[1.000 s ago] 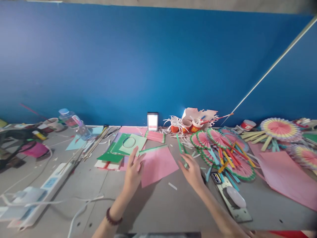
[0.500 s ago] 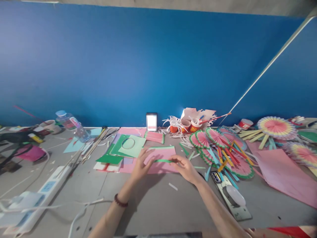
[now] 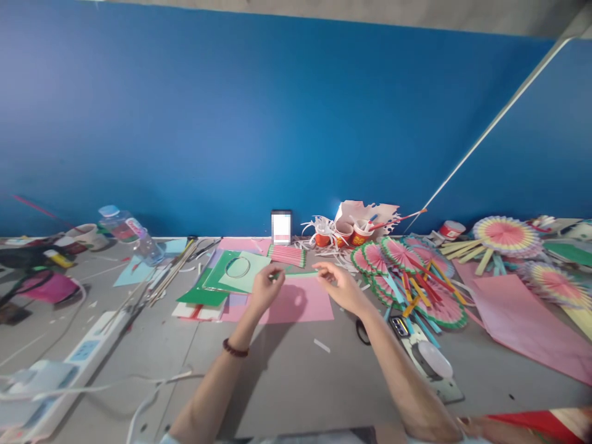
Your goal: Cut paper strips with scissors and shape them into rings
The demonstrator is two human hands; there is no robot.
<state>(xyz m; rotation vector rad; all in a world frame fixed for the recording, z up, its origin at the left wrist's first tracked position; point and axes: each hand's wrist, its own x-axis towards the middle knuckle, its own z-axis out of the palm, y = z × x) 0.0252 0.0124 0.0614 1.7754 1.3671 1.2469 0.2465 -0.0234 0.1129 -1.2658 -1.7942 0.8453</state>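
A narrow green paper strip runs between my two hands, over the far edge of a pink paper sheet. My left hand, with a dark bead bracelet on its wrist, has its fingers curled and pinched at the strip's left end. At the other end, my right hand pinches with thumb and fingertips, the remaining fingers loosely bent. Left of the sheet lie green papers with a wire ring on top. Just beyond is a row of pink folded paper.
A lit phone stands against the blue wall. Paper cups and pleated paper fans crowd the right, near another phone. A power strip, thin sticks and a bottle lie left.
Both hands have moved up and away from me. The green strip that lay across the middle of the pink sheet is now by its far edge. My left fingers have curled closed.
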